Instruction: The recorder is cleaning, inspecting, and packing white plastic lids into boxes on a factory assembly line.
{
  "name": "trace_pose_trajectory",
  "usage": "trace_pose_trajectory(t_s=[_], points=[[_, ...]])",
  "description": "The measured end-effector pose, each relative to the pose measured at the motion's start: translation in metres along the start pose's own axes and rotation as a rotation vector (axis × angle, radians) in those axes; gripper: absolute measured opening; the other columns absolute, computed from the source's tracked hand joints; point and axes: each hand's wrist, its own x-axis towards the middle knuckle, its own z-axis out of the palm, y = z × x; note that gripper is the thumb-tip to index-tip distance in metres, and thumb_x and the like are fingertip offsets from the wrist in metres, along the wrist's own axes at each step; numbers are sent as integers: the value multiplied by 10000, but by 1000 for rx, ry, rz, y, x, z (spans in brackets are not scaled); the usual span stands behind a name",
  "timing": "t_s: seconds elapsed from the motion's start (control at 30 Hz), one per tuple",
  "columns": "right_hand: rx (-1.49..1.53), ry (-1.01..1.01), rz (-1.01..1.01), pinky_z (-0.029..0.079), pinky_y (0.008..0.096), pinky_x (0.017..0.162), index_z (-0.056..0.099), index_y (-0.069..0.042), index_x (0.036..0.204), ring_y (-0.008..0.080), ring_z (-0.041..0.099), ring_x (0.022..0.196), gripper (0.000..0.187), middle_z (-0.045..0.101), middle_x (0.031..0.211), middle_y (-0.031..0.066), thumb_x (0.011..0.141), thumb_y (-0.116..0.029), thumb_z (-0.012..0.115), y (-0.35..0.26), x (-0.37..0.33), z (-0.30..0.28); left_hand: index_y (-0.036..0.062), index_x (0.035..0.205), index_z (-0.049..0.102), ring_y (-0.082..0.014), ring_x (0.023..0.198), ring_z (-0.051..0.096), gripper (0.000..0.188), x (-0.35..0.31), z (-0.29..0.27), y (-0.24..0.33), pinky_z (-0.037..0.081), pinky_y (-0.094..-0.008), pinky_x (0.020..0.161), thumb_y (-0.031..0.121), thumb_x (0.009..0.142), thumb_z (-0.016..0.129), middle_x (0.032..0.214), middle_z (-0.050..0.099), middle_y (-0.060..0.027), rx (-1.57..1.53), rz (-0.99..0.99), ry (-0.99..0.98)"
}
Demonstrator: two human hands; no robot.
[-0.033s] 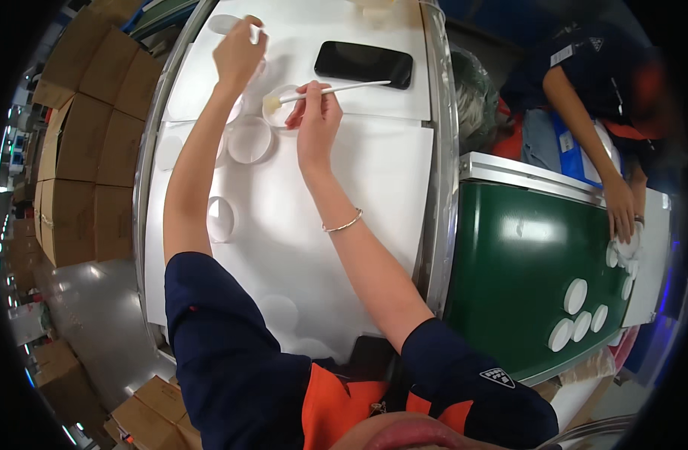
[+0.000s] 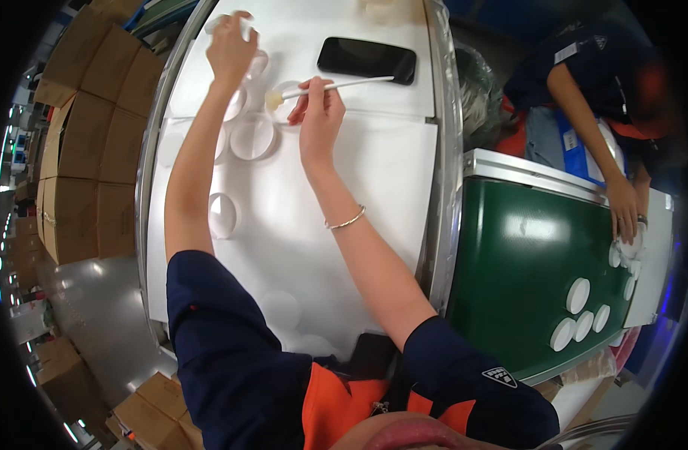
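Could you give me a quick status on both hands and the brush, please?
Left hand gripping a small clear piece at the table's far end. Right hand holding white brush, tip over round white lid. Black phone lies just beyond.

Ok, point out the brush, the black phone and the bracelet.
brush (image 2: 336, 85), head view, on the middle of its white handle.
black phone (image 2: 366, 59), head view, on the centre of its dark screen.
bracelet (image 2: 347, 221), head view, on the band across the right wrist.
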Motion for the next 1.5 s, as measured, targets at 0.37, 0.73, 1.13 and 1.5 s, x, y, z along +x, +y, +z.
trace_pose_trajectory(t_s=[0.37, 0.73, 1.13, 1.5], points=[[33, -78, 13, 382, 216, 426, 550, -47, 831, 64, 465, 450, 312, 466, 558, -10, 1002, -290, 454, -7, -5, 19, 41, 965, 647, -410, 1065, 551, 339, 23, 8, -126, 458, -453, 873, 352, 831, 664, 1171, 559, -268, -7, -129, -145], [-227, -140, -187, 376, 250, 404, 593, -56, 838, 97, 458, 478, 289, 471, 585, 3, 982, -240, 422, 24, 25, -51, 73, 1107, 444, -183, 1090, 485, 652, -248, -319, 76, 405, -322, 938, 202, 625, 863, 1096, 504, -54, -765, -311, -282], [-389, -1127, 117, 367, 189, 412, 525, -58, 839, 52, 464, 474, 314, 474, 560, -9, 1014, -303, 435, -222, -260, -10, 54, 1270, 350, -292, 1295, 333, 765, -381, -463, 195, 285, -393, 1087, 251, 689, 809, 1304, 332, -151, -775, -443, 4], [-210, -889, 79, 476, 259, 508, 486, -42, 859, 148, 588, 599, 345, 441, 625, 12, 1029, -327, 391, -281, -311, -78, 45, 1310, 228, -263, 1235, 389, 884, -391, -491, 257, 321, -380, 1054, 156, 666, 824, 1277, 361, -151, -864, -233, 0]])
